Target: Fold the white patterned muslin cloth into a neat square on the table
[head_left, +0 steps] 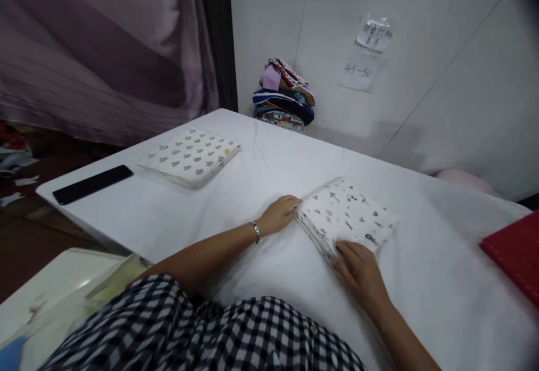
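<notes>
A folded white cloth with small dark prints point(349, 214) lies on the white table point(261, 180). My left hand point(280, 214) rests against its left edge, fingers curled at the layered side. My right hand point(357, 267) lies flat on the near corner of the cloth, fingers stretched and pressing on it. A silver bracelet point(256, 232) circles my left wrist.
A second folded printed cloth point(191, 156) sits at the table's left, with a black phone-like slab point(92, 184) near the left edge. A stack of folded coloured fabrics point(284, 97) stands against the wall. A red item point(516, 253) lies at the right edge.
</notes>
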`<state>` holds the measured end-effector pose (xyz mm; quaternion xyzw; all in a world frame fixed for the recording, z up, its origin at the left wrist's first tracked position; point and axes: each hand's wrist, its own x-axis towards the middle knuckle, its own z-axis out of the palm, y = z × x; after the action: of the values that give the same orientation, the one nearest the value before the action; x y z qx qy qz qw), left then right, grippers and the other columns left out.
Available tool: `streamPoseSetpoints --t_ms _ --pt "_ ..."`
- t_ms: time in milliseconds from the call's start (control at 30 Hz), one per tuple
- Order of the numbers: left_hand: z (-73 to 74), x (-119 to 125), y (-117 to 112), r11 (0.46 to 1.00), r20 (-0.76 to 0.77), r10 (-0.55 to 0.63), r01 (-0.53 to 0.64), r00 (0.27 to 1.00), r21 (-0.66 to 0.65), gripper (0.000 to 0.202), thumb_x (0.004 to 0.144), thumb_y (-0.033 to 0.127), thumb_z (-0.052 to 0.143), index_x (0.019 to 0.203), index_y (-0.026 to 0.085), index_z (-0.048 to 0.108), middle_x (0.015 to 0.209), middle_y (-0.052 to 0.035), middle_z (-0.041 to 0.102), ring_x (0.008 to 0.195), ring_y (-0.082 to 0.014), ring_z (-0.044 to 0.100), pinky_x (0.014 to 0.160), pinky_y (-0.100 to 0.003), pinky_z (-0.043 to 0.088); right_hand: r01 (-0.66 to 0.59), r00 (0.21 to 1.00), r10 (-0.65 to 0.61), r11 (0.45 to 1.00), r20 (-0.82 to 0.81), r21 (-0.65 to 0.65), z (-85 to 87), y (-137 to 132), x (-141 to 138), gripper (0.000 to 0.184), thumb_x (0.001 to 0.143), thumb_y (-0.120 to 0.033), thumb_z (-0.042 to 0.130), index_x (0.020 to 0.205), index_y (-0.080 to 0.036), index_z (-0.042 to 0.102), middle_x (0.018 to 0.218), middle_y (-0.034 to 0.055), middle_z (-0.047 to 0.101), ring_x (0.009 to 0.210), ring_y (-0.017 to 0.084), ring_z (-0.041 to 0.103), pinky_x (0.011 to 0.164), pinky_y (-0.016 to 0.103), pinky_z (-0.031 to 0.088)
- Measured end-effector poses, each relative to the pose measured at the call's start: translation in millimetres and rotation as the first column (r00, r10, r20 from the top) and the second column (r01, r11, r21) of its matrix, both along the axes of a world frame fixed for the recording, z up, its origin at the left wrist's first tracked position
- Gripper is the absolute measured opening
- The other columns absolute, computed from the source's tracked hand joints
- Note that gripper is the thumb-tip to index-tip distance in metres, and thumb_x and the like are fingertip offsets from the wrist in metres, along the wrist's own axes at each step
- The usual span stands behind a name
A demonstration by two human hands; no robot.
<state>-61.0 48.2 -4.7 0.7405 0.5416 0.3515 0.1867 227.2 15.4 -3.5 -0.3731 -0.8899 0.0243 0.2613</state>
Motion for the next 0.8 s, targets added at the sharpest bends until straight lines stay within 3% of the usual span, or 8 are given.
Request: streamPoseSetpoints --t_ms 100,233,533,800 --pt "-3.8 3.7 4.3 0.997 -0.048 -0.079 0.079 0.996 0.002 0.039 0.082 0.009 0.047 0.118 0.021 0.055 0.121 -0.0045 0.055 0.111 -0.0168 0.051 0.099 -0.033 0.041 0.035 0.998 -0.037 0.998 0.05 0.044 -3.4 -10.6 -2.9 0.031 0.087 -0.034 0.052 0.114 -0.018 0.057 0.103 0.0107 0.061 0.094 0.024 0.054 0.078 0.039 0.044" --pt "-4.5 3.4 7.0 0.991 -0.106 -0.13 0.132 0.986 0.007 0.042 0.08 0.009 0.05 0.12 0.022 0.056 0.127 -0.006 0.051 0.112 -0.0177 0.051 0.095 -0.032 0.044 0.06 0.995 -0.068 0.992 0.078 0.108 -9.4 -14.7 -1.1 0.031 0.088 -0.03 0.05 0.116 -0.019 0.055 0.102 0.011 0.059 0.091 0.023 0.052 0.074 0.037 0.042" --pt "-5.9 -0.5 12.5 0.994 -0.141 -0.108 0.111 0.984 0.014 0.032 0.084 0.01 0.044 0.107 0.024 0.06 0.112 -0.0013 0.057 0.093 -0.0135 0.057 0.081 -0.025 0.046 0.016 0.996 -0.027 0.991 0.082 0.133 -13.3 -10.6 -2.6 0.026 0.09 -0.018 0.043 0.112 -0.017 0.056 0.093 0.0092 0.06 0.083 0.02 0.051 0.069 0.034 0.04" --pt "0.5 -1.8 11.2 0.996 -0.184 -0.093 0.094 0.979 -0.001 0.03 0.082 0.012 0.045 0.104 0.025 0.061 0.112 0.0001 0.057 0.088 -0.0127 0.057 0.078 -0.025 0.046 0.023 0.999 -0.026 0.993 0.028 0.117 -9.1 -18.6 0.5 0.029 0.088 -0.025 0.049 0.115 -0.017 0.056 0.096 0.0105 0.06 0.088 0.022 0.053 0.072 0.035 0.043"
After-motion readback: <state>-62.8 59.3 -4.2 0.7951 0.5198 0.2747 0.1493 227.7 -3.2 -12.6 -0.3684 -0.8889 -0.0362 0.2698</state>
